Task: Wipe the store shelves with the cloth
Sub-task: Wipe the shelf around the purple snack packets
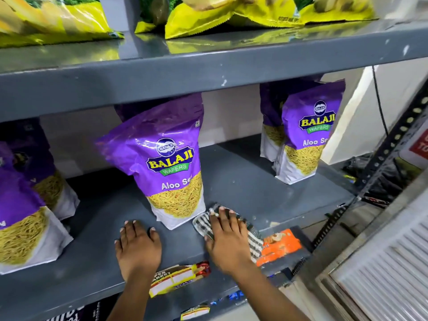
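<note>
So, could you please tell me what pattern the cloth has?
The cloth is dark-and-white checked, seen in the head view.

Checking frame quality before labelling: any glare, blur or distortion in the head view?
Head view: glare and yellow reflections on the glossy upper shelf; wide-angle bending of shelf edges; right hand on the cloth slightly motion-blurred; centre purple bag sharp, its print readable.

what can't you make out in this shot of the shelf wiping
- Head view: most of the cloth is covered by the right hand pressing on it.
- The product name on the middle purple packet is cut short where the bag curves away.
- The packet at the left runs off the frame edge.
- The orange packet print is too blurred to read.
- The left hand lies flat; nothing shows beneath it.
</note>
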